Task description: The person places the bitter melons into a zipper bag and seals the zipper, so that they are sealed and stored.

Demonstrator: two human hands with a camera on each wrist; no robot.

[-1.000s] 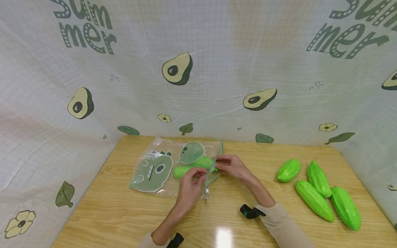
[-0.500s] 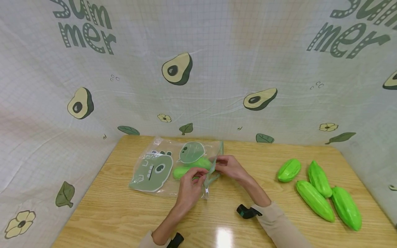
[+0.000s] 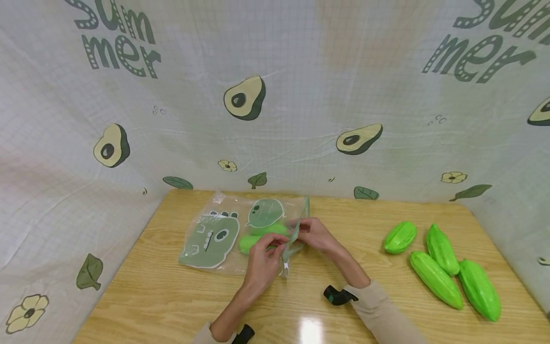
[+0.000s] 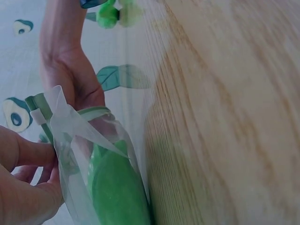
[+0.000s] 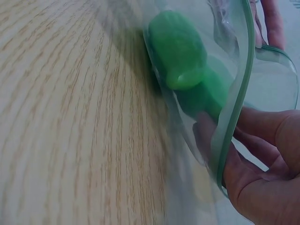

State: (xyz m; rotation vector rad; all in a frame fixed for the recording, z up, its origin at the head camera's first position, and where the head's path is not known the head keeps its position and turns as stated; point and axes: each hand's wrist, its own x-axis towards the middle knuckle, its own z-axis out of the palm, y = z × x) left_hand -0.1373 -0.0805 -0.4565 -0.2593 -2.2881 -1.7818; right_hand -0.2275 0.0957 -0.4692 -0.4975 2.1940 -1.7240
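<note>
A clear zip bag with green cartoon prints lies on the table, its mouth facing right. Inside rest two bright green, gourd-like vegetables; the nearer gourd and the farther gourd show through the plastic. My left hand pinches the bag's near lip beside the white zip slider. My right hand reaches into the mouth, its fingertips behind the plastic right at the farther gourd's end. I cannot tell whether they pinch it.
Several similar green gourds lie to the right: a short one, a pointed one, a long one and a thick one. A printed cloth hangs along the wooden table's back and sides.
My right hand has moved left, deeper into the bag's mouth, and the farther gourd's end has slid inside with it. My left hand keeps its hold on the lip.
</note>
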